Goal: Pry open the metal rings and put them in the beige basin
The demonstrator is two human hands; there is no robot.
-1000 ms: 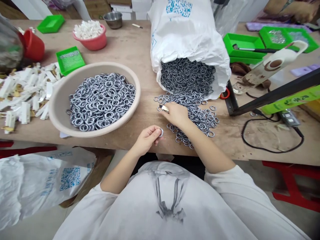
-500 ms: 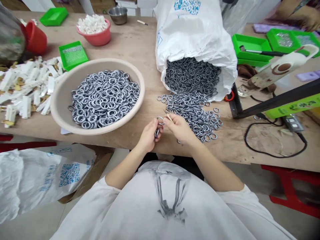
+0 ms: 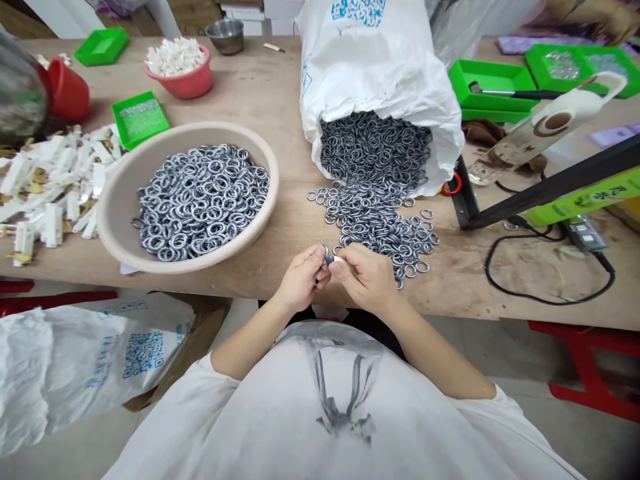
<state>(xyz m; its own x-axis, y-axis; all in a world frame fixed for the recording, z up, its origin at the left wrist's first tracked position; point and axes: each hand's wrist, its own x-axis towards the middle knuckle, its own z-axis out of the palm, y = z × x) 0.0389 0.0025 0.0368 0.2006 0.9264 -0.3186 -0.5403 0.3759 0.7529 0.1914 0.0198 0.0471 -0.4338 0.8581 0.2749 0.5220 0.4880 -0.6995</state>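
My left hand (image 3: 300,277) is closed on grey rings (image 3: 326,255) above the front edge of the table, one ring upright at the fingertips and another lower in the fingers. Touching it from the right, my right hand (image 3: 367,275) pinches a slim, light-handled pointed tool (image 3: 339,259); only a pale bit of it shows, and its tip is hidden at the ring. Behind my right hand lies a heap of loose grey rings (image 3: 373,217), spilling from a white sack (image 3: 380,73). To the left, a beige basin (image 3: 273,193) holds many more such rings.
White plastic parts (image 3: 55,180) are piled at the left, near a green tray (image 3: 163,120) and a pink bowl (image 3: 193,85). On the right stand a black metal frame (image 3: 465,200), a black cable (image 3: 493,267) and a clear bottle (image 3: 540,127). A co-worker's hand (image 3: 613,23) shows at the far right.
My right hand has come closer against my left, and the tool's tip, visible before, is now hidden at the ring. The whole view has shifted slightly.
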